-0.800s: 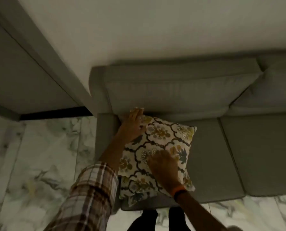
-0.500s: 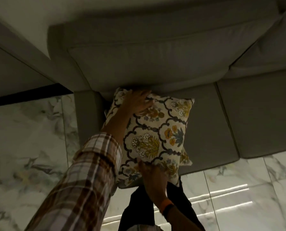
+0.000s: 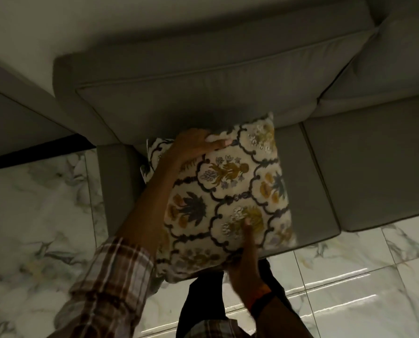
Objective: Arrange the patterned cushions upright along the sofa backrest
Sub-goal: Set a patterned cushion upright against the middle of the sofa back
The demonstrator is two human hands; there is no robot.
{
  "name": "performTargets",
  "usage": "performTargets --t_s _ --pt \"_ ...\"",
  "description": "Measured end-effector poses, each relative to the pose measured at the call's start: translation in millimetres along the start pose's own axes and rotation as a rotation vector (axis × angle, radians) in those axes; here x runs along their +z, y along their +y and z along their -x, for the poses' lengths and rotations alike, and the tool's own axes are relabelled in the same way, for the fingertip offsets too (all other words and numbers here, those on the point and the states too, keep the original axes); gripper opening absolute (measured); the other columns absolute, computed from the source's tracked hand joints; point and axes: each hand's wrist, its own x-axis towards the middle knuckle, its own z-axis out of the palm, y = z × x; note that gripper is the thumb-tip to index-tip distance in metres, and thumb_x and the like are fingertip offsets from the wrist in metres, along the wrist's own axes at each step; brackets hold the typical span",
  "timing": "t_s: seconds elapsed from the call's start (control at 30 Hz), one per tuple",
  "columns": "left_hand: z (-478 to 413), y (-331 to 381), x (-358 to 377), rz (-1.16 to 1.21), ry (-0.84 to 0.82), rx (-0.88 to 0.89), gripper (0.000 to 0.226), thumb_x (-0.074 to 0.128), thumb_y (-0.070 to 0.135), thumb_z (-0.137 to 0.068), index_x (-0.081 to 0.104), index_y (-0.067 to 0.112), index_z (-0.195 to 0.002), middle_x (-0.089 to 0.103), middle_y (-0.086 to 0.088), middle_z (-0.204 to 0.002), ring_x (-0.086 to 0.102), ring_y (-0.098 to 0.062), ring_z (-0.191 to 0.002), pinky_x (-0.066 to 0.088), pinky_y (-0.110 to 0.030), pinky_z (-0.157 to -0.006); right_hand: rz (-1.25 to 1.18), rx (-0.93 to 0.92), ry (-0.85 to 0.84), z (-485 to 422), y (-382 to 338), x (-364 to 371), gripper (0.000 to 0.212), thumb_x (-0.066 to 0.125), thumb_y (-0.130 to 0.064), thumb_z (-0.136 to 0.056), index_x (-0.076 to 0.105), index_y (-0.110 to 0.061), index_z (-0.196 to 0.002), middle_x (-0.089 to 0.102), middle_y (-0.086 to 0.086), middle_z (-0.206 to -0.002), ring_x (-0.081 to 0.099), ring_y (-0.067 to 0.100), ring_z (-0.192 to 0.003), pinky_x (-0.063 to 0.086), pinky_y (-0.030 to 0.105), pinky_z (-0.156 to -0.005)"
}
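one patterned cushion (image 3: 228, 191) was seen held over the left end of the sofa seat (image 3: 308, 191), just in front of the backrest (image 3: 203, 93) and beside the armrest (image 3: 115, 186). its far edge was near the backrest foot; whether it touched could not be told. the cushion was tilted, not yet upright.

the left hand (image 3: 191, 150) was laid over the far top edge, fingers curled and gripping the fabric. the right hand (image 3: 245, 259) was clasped on the near bottom edge, thumb pressed on the printed face; the other fingers were hidden beneath.

judgement for the step: the bottom edge should be seated into the crease where seat meets backrest, then the top edge tipped back until it is borne by the backrest. both grips are best kept until the cushion stands by itself, since soft filling is likely to slump forward.

compared with 0.5 s earlier: the same two grips were kept, and the right hand's thumb was now seen on the cushion's face. the cushion was seen larger and lifted closer to the camera. more of the right-hand seat section was framed.
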Motion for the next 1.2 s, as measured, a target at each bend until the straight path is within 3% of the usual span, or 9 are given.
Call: performTargets --t_s 0.17,0.27,0.4,0.6,0.7,0.77,0.93,1.07,1.2 --pt "4 56 12 0.639 0.142 0.069 0.085 0.069 0.067 -0.076 0.039 0.027 -0.146 0.051 -0.003 -0.147 0.053 -0.018 -0.128 0.043 -0.042 -0.109 0.328 -0.408 -0.059 -44 -143 -49 0.061 0.059 -0.030 -0.101 0.035 -0.038 -0.156 0.051 -0.001 -0.156 0.051 0.028 -0.142 0.044 0.057 -0.111" --pt "-16 91 43 0.742 0.116 -0.038 0.119 0.085 0.052 -0.066 0.010 0.026 -0.155 0.030 -0.006 -0.160 0.037 -0.026 -0.142 0.034 -0.047 -0.115 0.478 -0.540 -0.072 -71 -248 -63 0.064 0.069 -0.021 -0.096 0.042 -0.028 -0.154 0.058 0.002 -0.150 0.058 0.025 -0.136 0.047 0.056 -0.110" --pt "-61 137 110 0.755 0.148 -0.140 0.150 0.094 0.054 -0.041 0.002 0.025 -0.156 0.019 -0.005 -0.164 0.024 -0.028 -0.149 0.027 -0.054 -0.121 0.732 -0.645 -0.138 -132 -372 -92 0.070 0.083 -0.008 -0.083 0.053 -0.027 -0.144 0.066 0.001 -0.140 0.065 0.022 -0.127 0.057 0.048 -0.101" --pt "-164 212 216 0.816 0.371 -0.036 0.115 0.092 0.046 -0.059 0.025 0.027 -0.150 0.035 0.009 -0.154 0.034 -0.007 -0.140 0.030 -0.025 -0.120 1.000 -0.677 -0.251 -276 -503 -142 0.083 0.089 0.005 -0.071 0.052 -0.016 -0.143 0.066 0.007 -0.138 0.067 0.014 -0.124 0.058 0.048 -0.100" --pt "-213 228 254 0.844 0.335 0.020 0.092 0.089 0.037 -0.061 0.040 0.039 -0.140 0.048 0.001 -0.148 0.045 -0.014 -0.138 0.034 -0.046 -0.120 1.040 -0.675 -0.261 -340 -534 -172 0.105 0.097 -0.005 -0.064 0.040 -0.012 -0.152 0.060 0.009 -0.146 0.062 0.023 -0.132 0.055 0.053 -0.103" --pt "-239 232 276 0.809 0.307 0.066 0.075 0.088 0.018 -0.070 0.049 0.047 -0.127 0.056 0.008 -0.136 0.054 -0.001 -0.127 0.039 -0.053 -0.116 1.049 -0.653 -0.300 -369 -546 -188 0.113 0.099 -0.008 -0.062 0.035 -0.013 -0.154 0.058 0.010 -0.149 0.060 0.024 -0.134 0.054 0.054 -0.104" --pt "-269 249 281 0.874 0.369 0.038 0.072 0.086 0.026 -0.070 0.053 0.046 -0.130 0.059 0.006 -0.137 0.054 -0.011 -0.131 0.041 -0.044 -0.114 1.003 -0.611 -0.315 -391 -565 -206 0.107 0.091 0.008 -0.066 0.033 -0.008 -0.155 0.056 0.015 -0.150 0.063 0.025 -0.131 0.059 0.047 -0.098" --pt "-279 243 281 0.894 0.420 -0.029 0.092 0.088 0.032 -0.065 0.043 0.017 -0.143 0.055 -0.006 -0.144 0.053 -0.016 -0.133 0.046 -0.035 -0.111 1.018 -0.614 -0.311 -396 -567 -202 0.095 0.088 0.011 -0.069 0.042 -0.007 -0.150 0.060 0.015 -0.146 0.062 0.027 -0.132 0.059 0.043 -0.099" --pt "-275 226 284 0.841 0.463 -0.053 0.100 0.089 0.029 -0.062 0.035 0.009 -0.145 0.053 -0.010 -0.144 0.055 -0.009 -0.129 0.050 -0.033 -0.108 1.097 -0.636 -0.290 -391 -554 -196 0.098 0.094 -0.012 -0.065 0.044 -0.023 -0.148 0.057 0.013 -0.148 0.057 0.028 -0.137 0.052 0.048 -0.108"
